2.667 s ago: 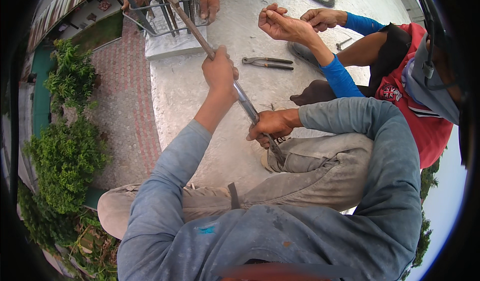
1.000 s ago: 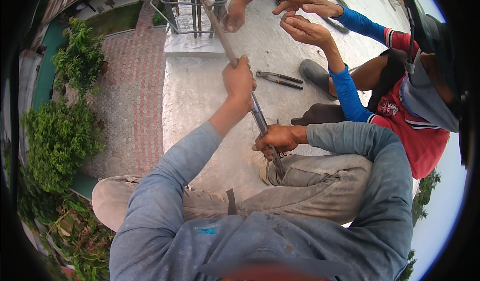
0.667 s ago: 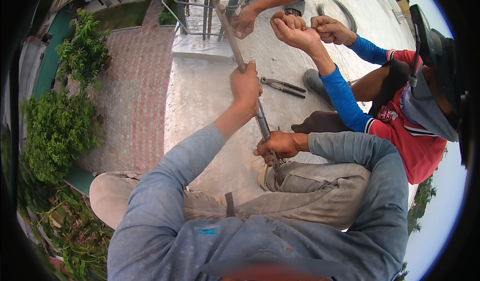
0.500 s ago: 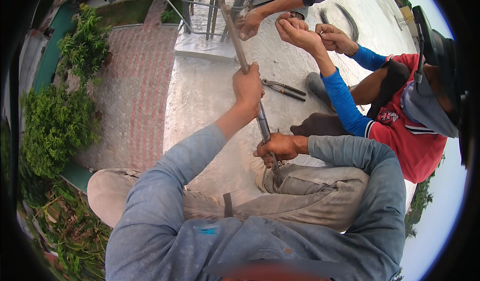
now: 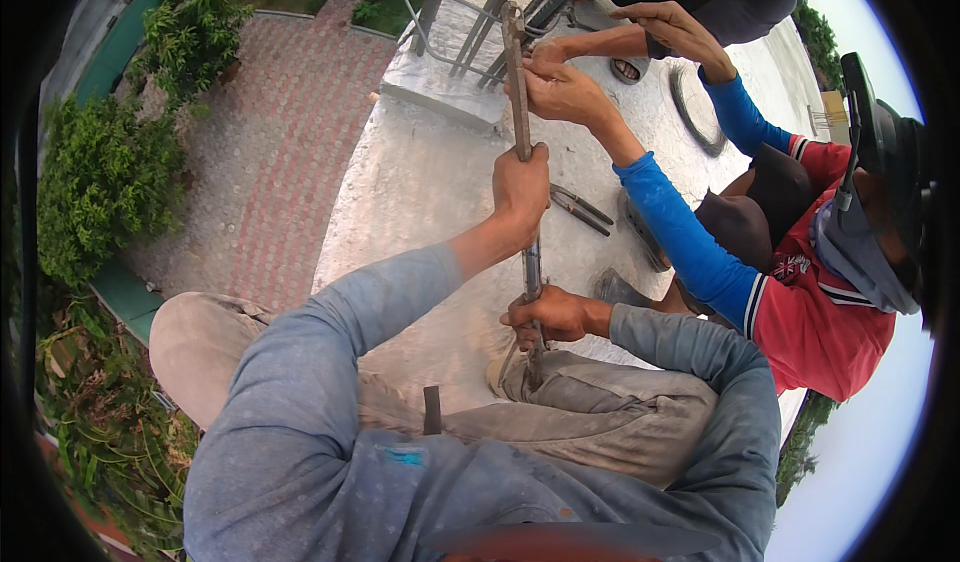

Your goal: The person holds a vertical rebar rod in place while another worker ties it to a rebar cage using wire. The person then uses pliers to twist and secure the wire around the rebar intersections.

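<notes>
Gripping a bar (image 5: 532, 265) over pale slab (image 5: 420, 202) beside paving (image 5: 270, 152)

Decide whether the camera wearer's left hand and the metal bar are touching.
Touching. The head view shows it plainly: the left hand is closed around the metal bar, which shows both above and below the fist.

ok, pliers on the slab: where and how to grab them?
Probably by the handles, from above and the right: they lie flat on the slab, free ends pointing right and toward the person, while the left hand hides the jaw end in this view.
</notes>
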Tool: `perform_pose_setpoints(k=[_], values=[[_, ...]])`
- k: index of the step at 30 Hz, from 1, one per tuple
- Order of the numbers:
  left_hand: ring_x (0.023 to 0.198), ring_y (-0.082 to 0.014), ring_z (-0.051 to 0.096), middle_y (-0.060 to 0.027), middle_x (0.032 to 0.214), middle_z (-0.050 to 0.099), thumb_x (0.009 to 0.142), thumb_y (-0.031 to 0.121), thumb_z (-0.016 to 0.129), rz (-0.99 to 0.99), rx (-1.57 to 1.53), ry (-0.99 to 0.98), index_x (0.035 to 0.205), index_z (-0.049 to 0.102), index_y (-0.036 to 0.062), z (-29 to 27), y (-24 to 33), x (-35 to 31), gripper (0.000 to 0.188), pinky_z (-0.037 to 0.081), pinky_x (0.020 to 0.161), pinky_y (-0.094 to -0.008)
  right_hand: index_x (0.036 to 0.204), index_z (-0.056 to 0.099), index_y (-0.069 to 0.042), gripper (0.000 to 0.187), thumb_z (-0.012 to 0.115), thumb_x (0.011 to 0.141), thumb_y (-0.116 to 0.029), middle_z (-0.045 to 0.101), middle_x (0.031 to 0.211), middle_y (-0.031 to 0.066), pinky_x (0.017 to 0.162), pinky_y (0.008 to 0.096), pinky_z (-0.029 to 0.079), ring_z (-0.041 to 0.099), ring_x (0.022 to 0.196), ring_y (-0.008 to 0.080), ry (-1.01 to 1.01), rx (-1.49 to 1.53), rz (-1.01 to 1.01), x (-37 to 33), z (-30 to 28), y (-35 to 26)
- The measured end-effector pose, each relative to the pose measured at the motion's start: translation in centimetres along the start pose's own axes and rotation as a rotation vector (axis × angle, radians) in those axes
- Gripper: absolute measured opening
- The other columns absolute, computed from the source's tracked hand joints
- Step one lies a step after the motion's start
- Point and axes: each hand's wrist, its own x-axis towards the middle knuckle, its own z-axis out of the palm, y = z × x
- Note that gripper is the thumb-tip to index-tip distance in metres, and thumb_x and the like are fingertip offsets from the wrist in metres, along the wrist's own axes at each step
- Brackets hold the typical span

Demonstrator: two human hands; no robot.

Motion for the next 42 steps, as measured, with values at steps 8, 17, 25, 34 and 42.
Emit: perform_pose_setpoints(k=[8, 17, 25, 34, 42], values=[[0.043, -0.0153, 0.047, -0.0037, 0.057, 0.049, 0.101, 0.025, 0.059, 0.006, 0.004, 0.004, 0.084, 0.054, -0.0007, -0.01, -0.10, 0.08, 0.031, 0.037, 0.042, -0.0361, 0.077, 0.054, -0.007, 0.025, 0.067, 0.098, -0.011, 0.049, 0.067, 0.0052, 0.063, 0.0410, 0.048, 0.054, 0.060, 0.0206, 0.045, -0.033, -0.029, 0.31, -0.25, 0.48], [0.047, -0.0109, 0.041, -0.0003, 0.064, 0.046, 0.101, 0.022, 0.059, 0.009, -0.006, -0.020, 0.085, 0.052, 0.0039, -0.08, -0.03, -0.03, 0.026, 0.033, 0.042, -0.0306, 0.075, 0.055, -0.006, 0.026, 0.068, 0.097, -0.013, 0.050, 0.064, 0.0057, 0.065, 0.0405, 0.049, 0.051, 0.059, 0.0195, 0.040, -0.014, -0.018, -0.13, 0.10, 0.27], [0.044, -0.0147, 0.045, -0.0023, 0.061, 0.046, 0.101, 0.022, 0.059, 0.008, -0.016, -0.026, 0.086, 0.051, 0.0005, -0.07, -0.39, 0.40, 0.027, 0.036, 0.042, -0.0338, 0.070, 0.053, -0.006, 0.032, 0.068, 0.098, -0.012, 0.049, 0.063, 0.0066, 0.064, 0.0416, 0.049, 0.051, 0.057, 0.0201, 0.048, -0.021, -0.021, -0.29, 0.19, 0.18], [0.053, -0.0082, 0.040, 0.0023, 0.067, 0.043, 0.100, 0.022, 0.058, -0.003, 0.014, -0.033, 0.087, 0.051, 0.0057, 0.16, 0.25, -0.40, 0.022, 0.036, 0.046, -0.0258, 0.071, 0.053, -0.005, 0.031, 0.066, 0.099, -0.010, 0.045, 0.062, 0.0050, 0.062, 0.0410, 0.049, 0.051, 0.057, 0.0203, 0.073, -0.014, -0.021, -0.34, 0.13, 0.31], [0.046, -0.0135, 0.044, -0.0016, 0.059, 0.045, 0.099, 0.023, 0.059, 0.031, 0.016, -0.034, 0.083, 0.051, 0.0027, -0.02, -0.35, 0.36, 0.027, 0.036, 0.043, -0.0323, 0.075, 0.056, -0.006, 0.024, 0.068, 0.096, -0.010, 0.051, 0.063, 0.0058, 0.061, 0.0399, 0.049, 0.054, 0.057, 0.0210, 0.050, -0.038, -0.026, -0.32, -0.10, 0.20]])
